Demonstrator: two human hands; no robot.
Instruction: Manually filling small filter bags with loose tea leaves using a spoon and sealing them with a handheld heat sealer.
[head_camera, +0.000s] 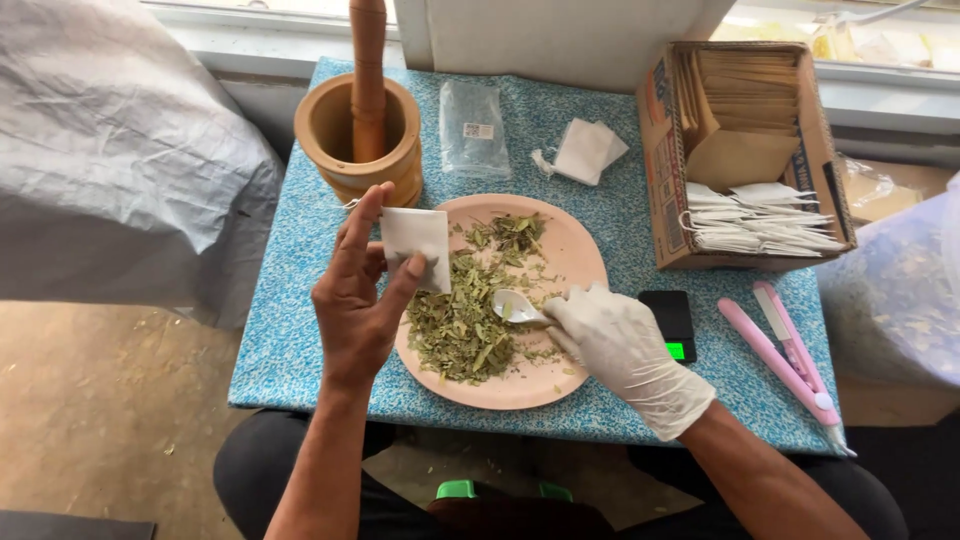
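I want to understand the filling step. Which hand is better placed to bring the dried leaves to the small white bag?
The right hand, probably. It wears a white glove and holds the white spoon with its bowl in the dried leaves on the pink plate. The left hand is busy holding the small white bag above the plate.

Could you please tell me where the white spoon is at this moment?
In the head view, the white spoon is in the gloved right hand, its bowl resting among the dried leaves near the middle of the pink plate.
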